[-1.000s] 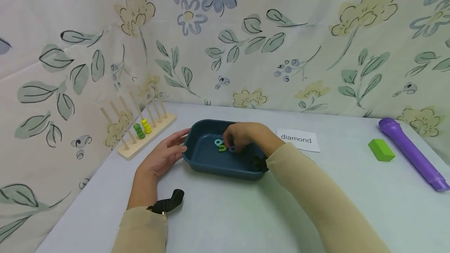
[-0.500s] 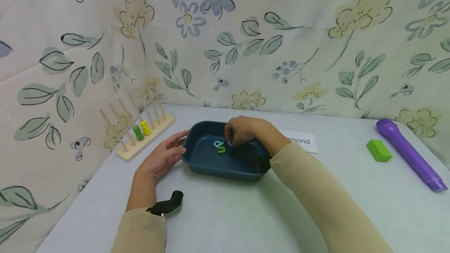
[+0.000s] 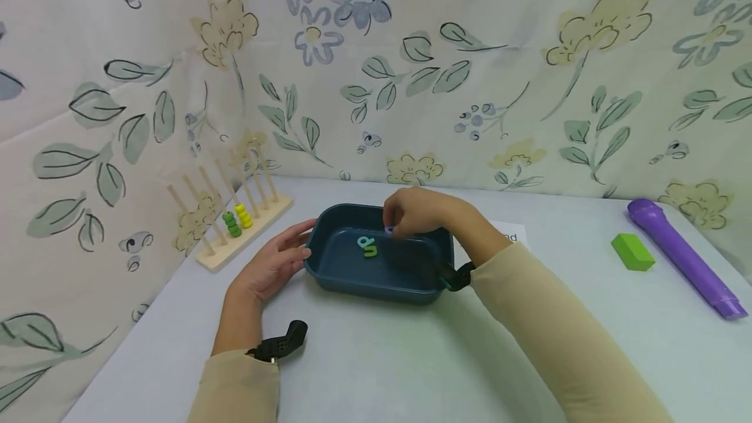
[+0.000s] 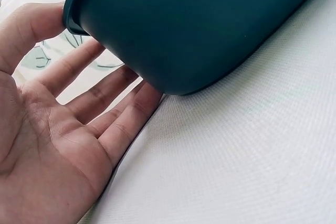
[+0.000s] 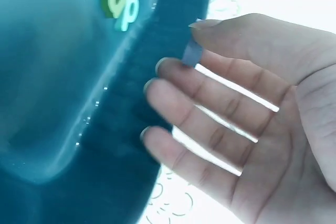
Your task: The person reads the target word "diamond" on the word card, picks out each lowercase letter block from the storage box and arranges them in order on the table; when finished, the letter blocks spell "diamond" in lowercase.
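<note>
A dark teal tray (image 3: 367, 289) stands on the table. My left hand (image 3: 270, 263) is at its left end; in the left wrist view the thumb touches the rim and the fairly straight fingers (image 4: 123, 124) rest against the outer wall. Over the far right part of the tray, my right hand (image 3: 420, 209) pinches a small blue-purple letter (image 5: 192, 52) between thumb and index finger, the other fingers extended. Which letter it is cannot be told. A turquoise letter (image 3: 365, 241) and a green letter (image 3: 370, 251) lie close together on the tray floor.
Behind the right wrist lies a white word card (image 3: 510, 234), partly covered. A wooden peg rack (image 3: 258, 226) with green and yellow beads stands at the left. At the right are a green block (image 3: 632, 252) and a purple microphone-shaped toy (image 3: 684, 256). A floral cloth (image 3: 376, 83) hangs behind.
My right hand has lifted the blue-purple letter off the tray floor and moved slightly right and toward the tray's far rim, covering more of the card. The left hand stays at the tray.
</note>
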